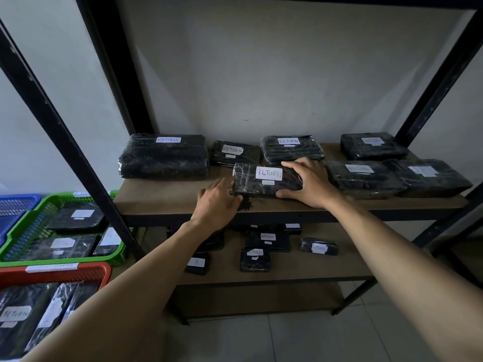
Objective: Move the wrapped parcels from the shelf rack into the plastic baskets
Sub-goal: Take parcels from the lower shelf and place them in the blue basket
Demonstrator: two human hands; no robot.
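A black wrapped parcel (251,182) with a white RETURN label lies near the front of the upper shelf board (167,199). My right hand (309,184) grips its right end, thumb at the front edge and fingers over the top. My left hand (218,202) touches its left end with straight fingers. Several more black parcels sit behind and beside it, among them a large parcel (163,156) at the left. A green basket (15,246) and a red basket (86,274), both holding parcels, stand at the lower left.
A blue basket (15,207) stands left of the green one. Black rack posts (60,134) cross between the shelf and the baskets. The lower shelf (313,265) carries several small parcels. A white wall is behind, tiled floor below.
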